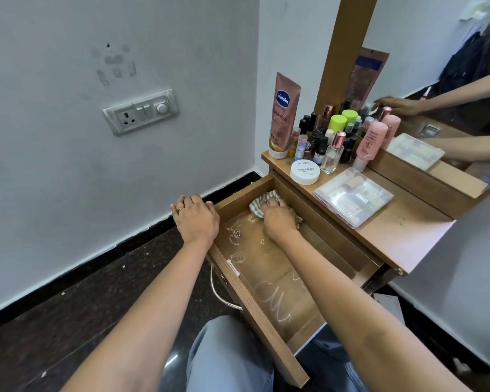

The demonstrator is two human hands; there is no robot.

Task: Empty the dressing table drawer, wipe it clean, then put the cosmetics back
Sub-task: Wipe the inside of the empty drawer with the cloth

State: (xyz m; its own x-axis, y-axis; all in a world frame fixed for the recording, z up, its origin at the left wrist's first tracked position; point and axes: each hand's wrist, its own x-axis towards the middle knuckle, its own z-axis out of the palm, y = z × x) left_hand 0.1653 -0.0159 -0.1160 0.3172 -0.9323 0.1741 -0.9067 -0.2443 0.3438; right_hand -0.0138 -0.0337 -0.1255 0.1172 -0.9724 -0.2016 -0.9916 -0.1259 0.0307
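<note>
- Dressing table top: cut off at the right edge. Its far end carries the cosmetics, crowded bottles that are hard to tell apart, beside a tall Vaseline tube.
- Drawer: pulled out, its inner side hidden under the tabletop. White smears cross the bare floor nearer me than my right hand.
- My left hand: on the drawer's far front corner, fingers curled over the rim, tips hidden.
- My right hand: bunched round the striped cloth, pressing it into the drawer's far corner and covering most of it.

Gold ring, light-blue jeans
</note>
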